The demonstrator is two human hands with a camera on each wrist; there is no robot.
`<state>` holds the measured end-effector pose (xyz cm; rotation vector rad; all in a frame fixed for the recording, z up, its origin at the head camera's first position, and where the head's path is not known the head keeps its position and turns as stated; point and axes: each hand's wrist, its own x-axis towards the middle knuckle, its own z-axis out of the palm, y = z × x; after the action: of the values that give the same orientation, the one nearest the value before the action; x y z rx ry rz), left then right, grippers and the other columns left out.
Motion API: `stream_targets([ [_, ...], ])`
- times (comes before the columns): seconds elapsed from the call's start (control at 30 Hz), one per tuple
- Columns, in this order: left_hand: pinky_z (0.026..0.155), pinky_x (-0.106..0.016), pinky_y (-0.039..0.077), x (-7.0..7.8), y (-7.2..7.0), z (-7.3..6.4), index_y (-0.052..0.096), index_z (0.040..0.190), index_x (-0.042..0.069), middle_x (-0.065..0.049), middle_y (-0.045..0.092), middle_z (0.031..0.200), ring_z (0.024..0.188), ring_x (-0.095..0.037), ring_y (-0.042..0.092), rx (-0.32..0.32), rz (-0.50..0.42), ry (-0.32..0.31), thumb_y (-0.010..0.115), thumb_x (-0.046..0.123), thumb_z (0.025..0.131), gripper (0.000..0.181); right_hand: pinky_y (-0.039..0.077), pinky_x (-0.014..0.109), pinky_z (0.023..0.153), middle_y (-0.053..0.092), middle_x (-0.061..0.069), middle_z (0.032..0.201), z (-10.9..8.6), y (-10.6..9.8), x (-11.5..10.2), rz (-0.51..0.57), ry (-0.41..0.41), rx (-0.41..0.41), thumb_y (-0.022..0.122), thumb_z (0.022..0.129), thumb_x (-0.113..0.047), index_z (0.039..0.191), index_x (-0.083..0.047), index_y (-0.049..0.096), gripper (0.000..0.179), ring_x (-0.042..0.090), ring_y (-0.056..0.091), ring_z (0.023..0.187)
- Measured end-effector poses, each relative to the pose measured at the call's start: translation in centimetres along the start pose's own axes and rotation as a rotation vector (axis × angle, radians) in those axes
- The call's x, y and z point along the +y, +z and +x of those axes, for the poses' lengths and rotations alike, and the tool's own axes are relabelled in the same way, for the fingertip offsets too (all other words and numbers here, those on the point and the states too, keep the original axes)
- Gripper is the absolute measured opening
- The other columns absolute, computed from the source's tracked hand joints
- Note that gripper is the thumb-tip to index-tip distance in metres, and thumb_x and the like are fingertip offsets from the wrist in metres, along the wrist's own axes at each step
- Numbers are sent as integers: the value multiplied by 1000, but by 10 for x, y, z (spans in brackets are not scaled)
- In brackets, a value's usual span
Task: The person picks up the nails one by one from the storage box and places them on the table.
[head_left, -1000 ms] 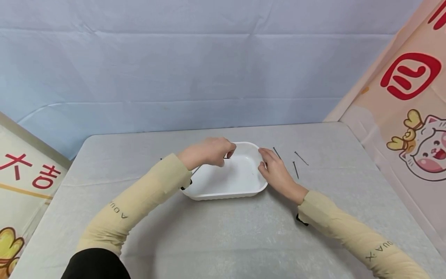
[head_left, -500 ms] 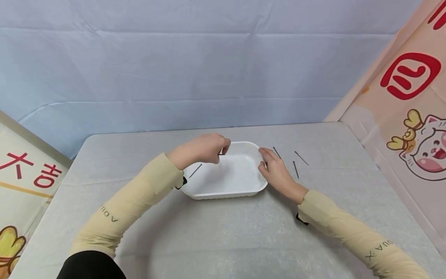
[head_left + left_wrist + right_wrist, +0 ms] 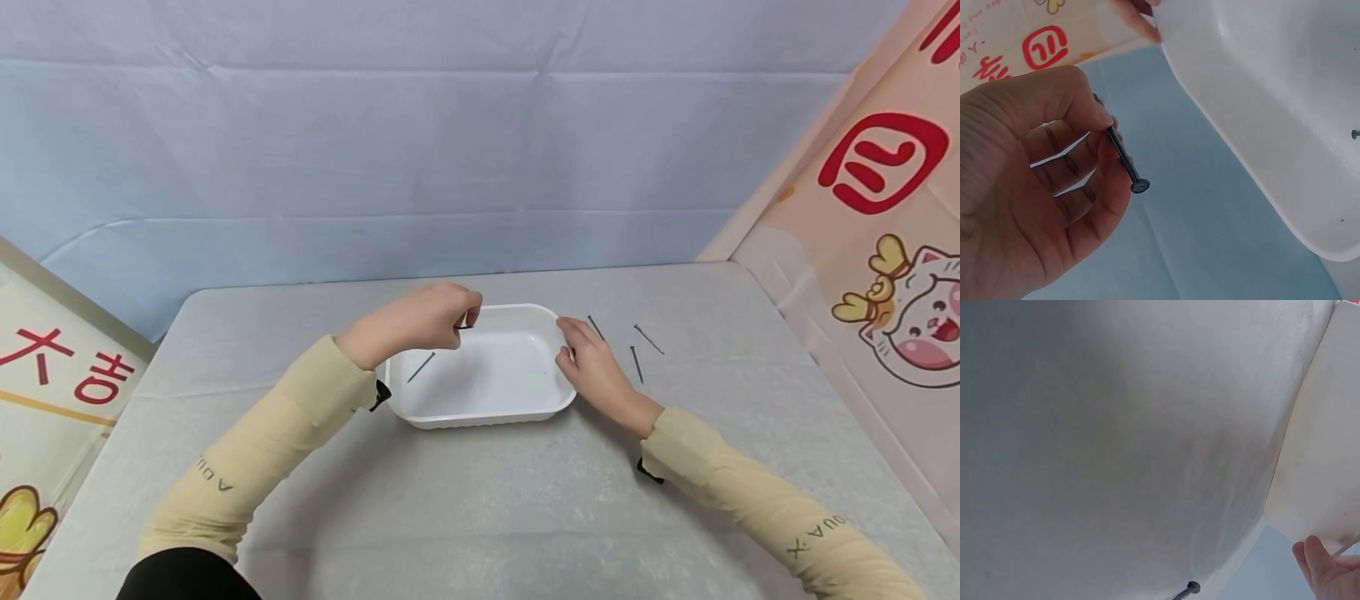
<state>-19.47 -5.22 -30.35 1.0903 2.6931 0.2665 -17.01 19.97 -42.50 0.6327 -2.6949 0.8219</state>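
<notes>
My left hand point(image 3: 422, 318) is above the far left part of a white tray point(image 3: 487, 419). Its thumb and fingers pinch a dark nail point(image 3: 1124, 155), whose flat head sticks out from the fingertips in the left wrist view. One more nail point(image 3: 421, 367) lies inside the tray on its left side. At the tray's right end, my right hand point(image 3: 596, 371) touches the rim with fairly straight fingers. The right wrist view shows its fingertips point(image 3: 1316, 550) against the tray's pale outer wall.
Right of the tray, three loose nails lie on the grey table: one nail point(image 3: 596, 328) close by the right hand, another nail point(image 3: 648, 339) farther right, and a third nail point(image 3: 636, 365) nearer. A pale blue cloth point(image 3: 450, 167) hangs behind the table, with printed cloths at both sides.
My left hand has moved left and slightly away, still pinching its nail. The nail in the tray has come into full view from behind the sleeve. My right hand has stayed put.
</notes>
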Motion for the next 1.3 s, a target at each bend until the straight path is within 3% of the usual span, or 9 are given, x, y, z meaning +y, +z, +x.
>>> stream_targets([
  [0.33, 59, -24, 40, -2, -4, -15, 57, 86, 7, 0, 53, 76, 68, -14, 49, 51, -31, 5, 53, -7, 69, 23, 51, 32, 69, 45, 26, 126, 0, 1, 0, 2, 7, 1, 47, 85, 1, 126, 13, 44, 43, 24, 55, 87],
  [0.93, 56, -24, 38, -17, 0, -41, 55, 83, 11, 2, 51, 74, 65, -13, 47, 103, -94, -83, 54, -6, 68, 22, 50, 29, 64, 46, 26, 126, 0, 1, 1, -6, -8, 9, 48, 85, 2, 126, 13, 45, 43, 21, 54, 79],
  [1.3, 59, -26, 41, -28, 2, -55, 57, 87, 7, 1, 53, 73, 67, -14, 48, 145, -144, -86, 56, -5, 70, 20, 50, 31, 66, 45, 26, 127, 0, 2, 2, -2, 0, 1, 47, 85, 1, 126, 13, 44, 42, 23, 54, 83],
])
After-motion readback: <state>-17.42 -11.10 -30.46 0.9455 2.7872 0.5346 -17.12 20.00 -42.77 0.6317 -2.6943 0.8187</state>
